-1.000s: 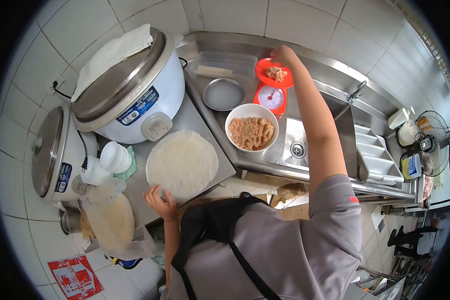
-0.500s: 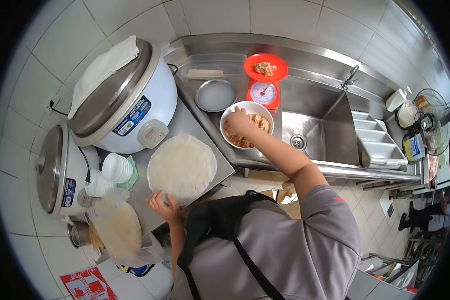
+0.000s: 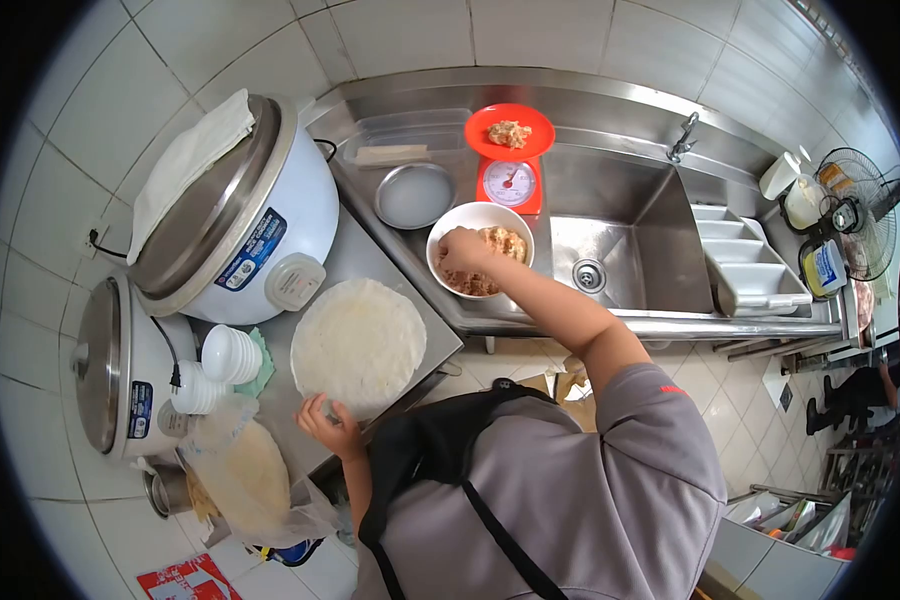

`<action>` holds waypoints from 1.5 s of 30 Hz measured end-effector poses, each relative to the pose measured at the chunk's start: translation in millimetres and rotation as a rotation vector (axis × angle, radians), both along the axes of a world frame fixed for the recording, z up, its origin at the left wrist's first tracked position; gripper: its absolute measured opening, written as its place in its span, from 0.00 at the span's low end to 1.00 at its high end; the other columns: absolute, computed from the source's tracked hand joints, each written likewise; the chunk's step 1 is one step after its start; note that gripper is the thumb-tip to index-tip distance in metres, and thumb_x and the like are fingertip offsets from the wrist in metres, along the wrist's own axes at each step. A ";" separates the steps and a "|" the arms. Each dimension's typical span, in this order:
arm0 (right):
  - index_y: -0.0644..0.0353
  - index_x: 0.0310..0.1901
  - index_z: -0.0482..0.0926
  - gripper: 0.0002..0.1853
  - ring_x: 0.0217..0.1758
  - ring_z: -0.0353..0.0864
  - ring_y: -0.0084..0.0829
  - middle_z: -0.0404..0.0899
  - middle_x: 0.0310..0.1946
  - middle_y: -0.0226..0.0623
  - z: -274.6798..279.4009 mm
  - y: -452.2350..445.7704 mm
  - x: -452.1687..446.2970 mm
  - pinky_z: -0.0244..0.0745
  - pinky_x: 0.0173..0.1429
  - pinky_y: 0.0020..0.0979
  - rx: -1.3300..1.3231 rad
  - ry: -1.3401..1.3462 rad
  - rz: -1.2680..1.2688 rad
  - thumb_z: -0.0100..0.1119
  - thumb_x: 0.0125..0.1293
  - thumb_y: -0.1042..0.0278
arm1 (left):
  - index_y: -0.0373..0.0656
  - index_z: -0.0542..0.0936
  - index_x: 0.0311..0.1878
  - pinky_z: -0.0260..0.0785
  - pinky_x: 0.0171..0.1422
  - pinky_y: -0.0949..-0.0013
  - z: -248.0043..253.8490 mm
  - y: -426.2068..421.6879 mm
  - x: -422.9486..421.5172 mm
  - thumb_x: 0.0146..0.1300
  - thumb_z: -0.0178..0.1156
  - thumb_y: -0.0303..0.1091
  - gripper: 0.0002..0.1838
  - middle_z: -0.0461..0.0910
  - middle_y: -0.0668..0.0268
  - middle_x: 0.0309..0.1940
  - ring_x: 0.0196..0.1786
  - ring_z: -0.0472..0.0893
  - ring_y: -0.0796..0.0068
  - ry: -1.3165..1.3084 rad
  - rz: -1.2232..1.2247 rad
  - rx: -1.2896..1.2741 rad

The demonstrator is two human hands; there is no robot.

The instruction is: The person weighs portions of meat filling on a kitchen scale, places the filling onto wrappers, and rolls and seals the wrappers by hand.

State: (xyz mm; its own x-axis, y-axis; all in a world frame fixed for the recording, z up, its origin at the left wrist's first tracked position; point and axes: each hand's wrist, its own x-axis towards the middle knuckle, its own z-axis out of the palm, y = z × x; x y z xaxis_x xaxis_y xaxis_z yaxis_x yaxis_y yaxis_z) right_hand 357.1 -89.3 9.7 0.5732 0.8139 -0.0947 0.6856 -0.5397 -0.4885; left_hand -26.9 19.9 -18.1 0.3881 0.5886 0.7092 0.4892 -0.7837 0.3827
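My right hand (image 3: 467,252) reaches into a white bowl (image 3: 527,228) of chunky, brownish meat filling (image 3: 470,283). Its fingers are curled at the filling, and the fingertips are hidden. At the near edge of a stack of thin, round, pale wrappers (image 3: 360,340), my left hand (image 3: 332,426) is open, its thumb and fingers apart with nothing in them. Behind the bowl stands a red kitchen scale (image 3: 510,185); a small clump of filling (image 3: 510,134) lies on its red plate (image 3: 537,118). A round metal pan (image 3: 415,196) with cloudy liquid sits left of the scale.
Two large rice cookers (image 3: 305,215) stand on the left beside stacked white bowls (image 3: 228,355). A plastic bag (image 3: 250,465) holds more pale rounds. To the right are a steel sink (image 3: 610,240), a white divided tray (image 3: 745,260) and a fan (image 3: 855,215). A clear plastic container (image 3: 405,130) is behind the pan.
The view has shifted slightly. My right hand stays in the bowl, its fingers now turned lower toward the filling. My left hand remains by the wrappers' near edge.
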 end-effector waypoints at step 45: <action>0.57 0.31 0.85 0.09 0.32 0.83 0.40 0.83 0.28 0.43 126.6 -11.3 155.6 0.77 0.38 0.38 0.194 -0.177 0.183 0.59 0.47 0.71 | 0.36 0.75 0.43 0.60 0.58 0.54 -1.9 -2.5 2.4 0.50 0.56 0.27 0.14 0.74 0.53 0.44 0.51 0.71 0.51 -0.046 0.096 0.077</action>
State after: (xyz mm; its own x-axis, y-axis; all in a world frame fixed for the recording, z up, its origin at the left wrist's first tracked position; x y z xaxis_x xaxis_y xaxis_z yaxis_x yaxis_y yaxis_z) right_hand 512.7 -100.6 136.3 0.4093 0.8981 0.1608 0.8464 -0.3079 -0.4346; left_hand -24.4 17.4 -20.0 0.2988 0.5646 0.7694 0.5465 -0.7622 0.3470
